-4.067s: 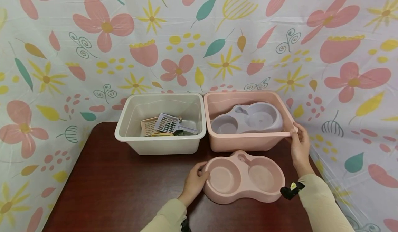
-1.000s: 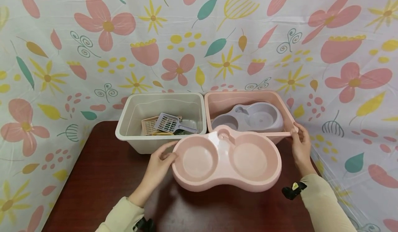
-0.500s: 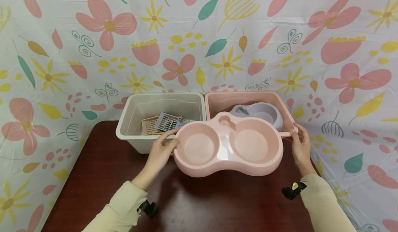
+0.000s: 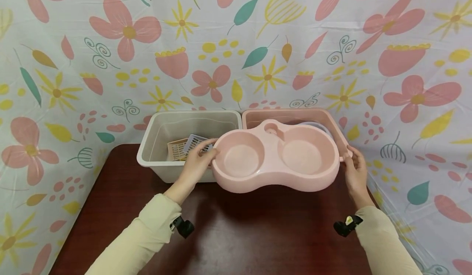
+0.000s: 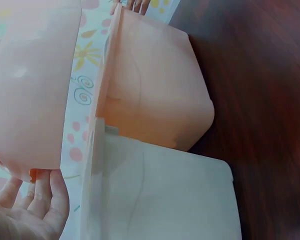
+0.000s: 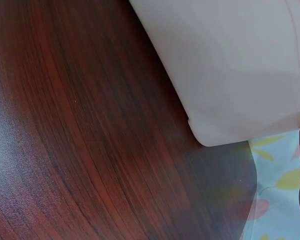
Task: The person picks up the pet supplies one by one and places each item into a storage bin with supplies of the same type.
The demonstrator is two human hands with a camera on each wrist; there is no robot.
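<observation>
My left hand [image 4: 194,164] grips the left end of a pink double pet bowl [image 4: 271,156], thumb on the rim and fingers beneath. In the left wrist view the bowl's pink side [image 5: 35,90] is raised above the level of the tubs. From the head, it overlaps the front of a pink tub [image 4: 287,114] and hides most of a grey-lilac double bowl [image 4: 318,125] inside. My right hand [image 4: 355,168] pinches the front right corner of the pink tub's rim. The right wrist view has the tub's outer wall [image 6: 230,75] beside one finger.
A cream tub [image 4: 155,144] stands left of the pink one, holding a beige slotted scoop [image 4: 177,148] and a lilac slotted scoop [image 4: 195,142]. Both tubs stand at the back of a dark red-brown wooden table [image 4: 147,209]. Flower-print cloth [image 4: 210,33] hangs behind.
My left hand has lifted the pink double bowl off the table and carried it up and back, over the pink tub's front, lately drifting slightly right. The right hand has stayed at the tub's corner.
</observation>
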